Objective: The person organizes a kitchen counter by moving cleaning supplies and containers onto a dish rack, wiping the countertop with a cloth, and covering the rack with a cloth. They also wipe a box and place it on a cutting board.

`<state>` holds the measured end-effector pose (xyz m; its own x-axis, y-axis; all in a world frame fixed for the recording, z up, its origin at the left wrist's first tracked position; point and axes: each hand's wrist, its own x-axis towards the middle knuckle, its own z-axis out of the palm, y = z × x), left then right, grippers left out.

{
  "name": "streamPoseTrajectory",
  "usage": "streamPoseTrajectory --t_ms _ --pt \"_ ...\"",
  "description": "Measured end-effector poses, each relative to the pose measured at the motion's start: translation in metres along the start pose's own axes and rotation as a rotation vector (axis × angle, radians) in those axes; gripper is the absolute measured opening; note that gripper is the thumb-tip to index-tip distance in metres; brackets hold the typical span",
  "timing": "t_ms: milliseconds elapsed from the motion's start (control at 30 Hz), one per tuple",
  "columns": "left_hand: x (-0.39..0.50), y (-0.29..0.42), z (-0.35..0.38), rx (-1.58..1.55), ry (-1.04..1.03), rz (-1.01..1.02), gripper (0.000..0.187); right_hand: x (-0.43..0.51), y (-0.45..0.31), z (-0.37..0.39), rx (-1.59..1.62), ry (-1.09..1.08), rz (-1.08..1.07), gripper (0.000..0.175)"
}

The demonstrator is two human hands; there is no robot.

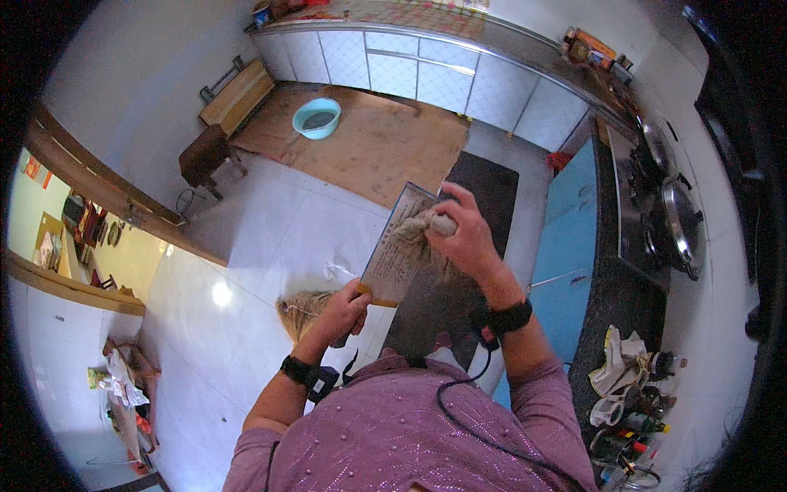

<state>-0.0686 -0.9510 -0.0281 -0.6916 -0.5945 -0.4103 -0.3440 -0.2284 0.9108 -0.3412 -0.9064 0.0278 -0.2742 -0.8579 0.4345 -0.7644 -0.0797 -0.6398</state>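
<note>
My left hand grips the lower left corner of a thin flat rectangular panel, which bears rows of writing and is held tilted in front of me. Against the panel's upper right face, my right hand presses a bunched, greyish-brown cloth. The cloth hides part of the writing. Beneath my left hand, the straw-coloured bristles of a broom show near the floor; I cannot tell whether the hand touches it.
A dark mat lies under my feet. Beyond are a brown floor sheet, a turquoise basin and a wooden stool. Blue cabinet doors and a counter with a stove, a lidded pan and bottles stand at right.
</note>
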Motion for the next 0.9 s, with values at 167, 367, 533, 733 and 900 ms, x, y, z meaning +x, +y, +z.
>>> streamPoseTrajectory --t_ms 167,367,533,733,900 --pt "-0.002 0.005 0.003 0.001 -0.026 0.039 0.024 0.002 -0.008 0.002 -0.012 -0.111 0.118 0.049" --pt "0.000 0.000 0.011 0.060 0.001 -0.124 0.027 -0.001 -0.014 0.002 -0.032 -0.105 0.156 0.046" --pt "0.014 -0.001 0.031 0.047 -0.016 -0.079 0.030 -0.002 -0.012 0.022 -0.180 0.247 -0.112 0.040" --pt "0.026 0.013 0.030 0.058 0.020 -0.017 0.032 -0.008 0.047 0.031 -0.202 0.299 0.167 0.028" --pt "0.048 0.030 0.038 0.087 0.045 -0.086 0.030 0.006 0.091 0.014 -0.005 0.433 0.431 0.026"
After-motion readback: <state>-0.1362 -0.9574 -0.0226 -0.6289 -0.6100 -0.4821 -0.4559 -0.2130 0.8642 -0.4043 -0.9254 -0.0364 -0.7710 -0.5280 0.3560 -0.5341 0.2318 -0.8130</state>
